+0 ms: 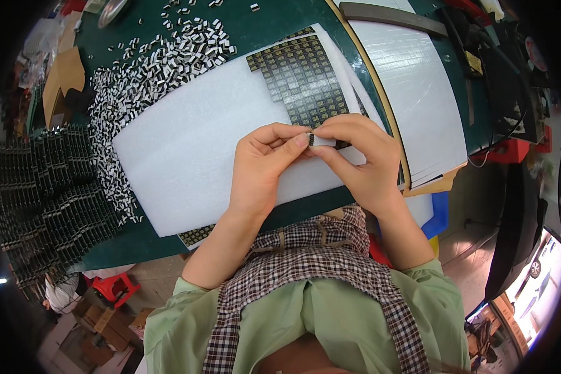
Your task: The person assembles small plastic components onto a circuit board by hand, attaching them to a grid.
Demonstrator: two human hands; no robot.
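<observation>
Over a white foam sheet (193,137), my left hand (265,165) and my right hand (364,156) meet at the fingertips. Between them they pinch a small white block (323,141) with a dark end; the fingers cover part of it. The thumb and forefinger of each hand are closed on it. Just beyond my hands lies a sheet of small dark squares with gold marks (305,75), stepped along its left edge where the foam shows. A large heap of small white-and-black blocks (162,68) spreads along the left and far side of the foam.
Rows of dark strips (50,187) are stacked at the far left of the green table (124,243). On the right lie a white board (417,93) and a grey bar (393,17). A cardboard piece (62,78) stands at the back left; a red stool (115,288) is below.
</observation>
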